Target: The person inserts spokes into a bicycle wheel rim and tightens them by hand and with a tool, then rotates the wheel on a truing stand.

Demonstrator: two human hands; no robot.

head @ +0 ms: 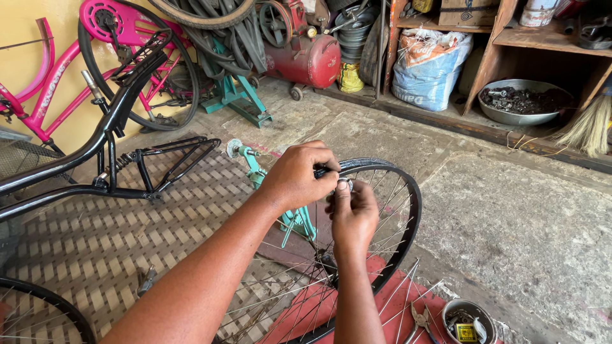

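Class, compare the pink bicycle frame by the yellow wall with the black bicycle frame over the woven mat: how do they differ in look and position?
The pink bicycle frame leans against the yellow wall; the black bicycle frame stands nearer the person, above the woven mat. The pink frame has curved tubes and a solid pink chain guard; the black frame has straighter tubes and a bare rear rack. Both are at the left side of the view and only partly in it.

Both forearms are bare from the lower edge of the view up to the wrists, with no sleeve, watch, bracelet or glove on either. The left hand (pixel 296 175) and the right hand (pixel 352 216) are bare too, with no ring showing on the fingers that can be seen. The fingernails that show on the right hand are short and plain.
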